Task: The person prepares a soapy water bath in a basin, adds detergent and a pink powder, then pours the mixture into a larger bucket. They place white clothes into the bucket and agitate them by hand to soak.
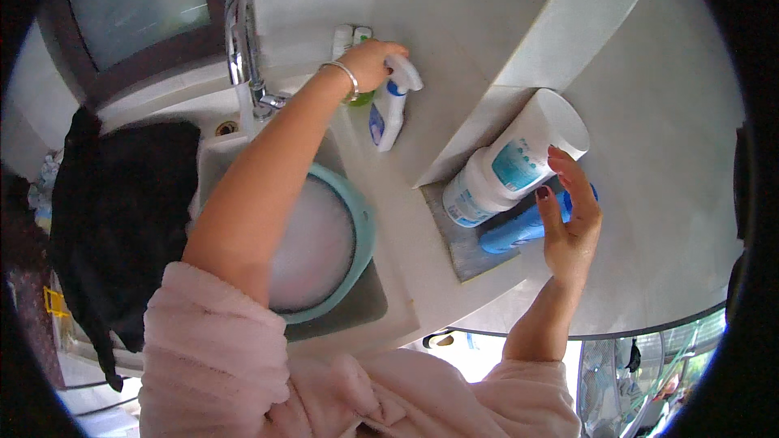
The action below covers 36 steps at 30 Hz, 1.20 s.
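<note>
At the back of the counter, my left hand has its fingers around the head of a white trigger spray bottle with a blue collar. My right hand is raised on the right, thumb and fingers apart and nothing between them. Behind it lies the view of a blue bottle, partly covered by the hand; contact is not visible. Beside that bottle are white plastic tubs with teal labels. Below my left forearm, a teal basin of cloudy, foamy water sits in the sink.
A chrome faucet runs water into the sink. Black cloth drapes over the sink's left side. White bottles and a green item stand behind my left hand. A grey mat lies under the tubs, beside a wall edge.
</note>
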### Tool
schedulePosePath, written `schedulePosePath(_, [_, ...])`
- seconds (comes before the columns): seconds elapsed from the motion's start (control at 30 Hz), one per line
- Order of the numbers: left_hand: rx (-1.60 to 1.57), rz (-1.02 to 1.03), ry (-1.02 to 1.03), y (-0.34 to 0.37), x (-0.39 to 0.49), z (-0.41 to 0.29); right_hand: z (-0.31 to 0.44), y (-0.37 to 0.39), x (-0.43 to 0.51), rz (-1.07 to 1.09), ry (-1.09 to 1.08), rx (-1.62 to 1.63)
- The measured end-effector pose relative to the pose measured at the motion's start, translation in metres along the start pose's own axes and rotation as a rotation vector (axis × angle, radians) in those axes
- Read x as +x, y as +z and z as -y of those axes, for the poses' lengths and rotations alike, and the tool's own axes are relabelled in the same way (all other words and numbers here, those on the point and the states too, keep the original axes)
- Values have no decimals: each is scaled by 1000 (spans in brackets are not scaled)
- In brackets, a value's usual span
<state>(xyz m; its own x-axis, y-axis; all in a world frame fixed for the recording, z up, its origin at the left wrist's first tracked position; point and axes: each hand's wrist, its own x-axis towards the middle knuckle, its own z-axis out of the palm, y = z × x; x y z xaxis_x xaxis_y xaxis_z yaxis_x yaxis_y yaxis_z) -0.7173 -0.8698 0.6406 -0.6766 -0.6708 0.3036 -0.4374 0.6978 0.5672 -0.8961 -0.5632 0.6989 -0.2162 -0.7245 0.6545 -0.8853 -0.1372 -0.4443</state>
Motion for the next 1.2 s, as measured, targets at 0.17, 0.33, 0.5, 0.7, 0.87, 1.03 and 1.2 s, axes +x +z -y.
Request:
schedulePosePath(0.17, [38,-147,-68,17,-19,-17,-7,18,-18,21,-55,183])
schedulePosePath(0.33, [-411,-106,-17,-46,-99,-70,9,51,-36,228,56,518])
schedulePosePath(0.5, [-640,-180,159,-104,-239,-99,0,114,-35,409,158,710])
schedulePosePath(0.7, [-477,-727,-621,-102,-392,-58,28,239,-16,785,332,876])
schedulePosePath(0.87, [-620,-876,-865,-60,-488,-67,70,309,-45,955,855,1274])
schedulePosePath(1.03, [-670,-1001,-848,-50,-531,-84,100,335,-53,960,1141,1429])
schedulePosePath(1.2, [-628,-987,-822,-55,-528,-85,98,327,-50,918,1158,1503])
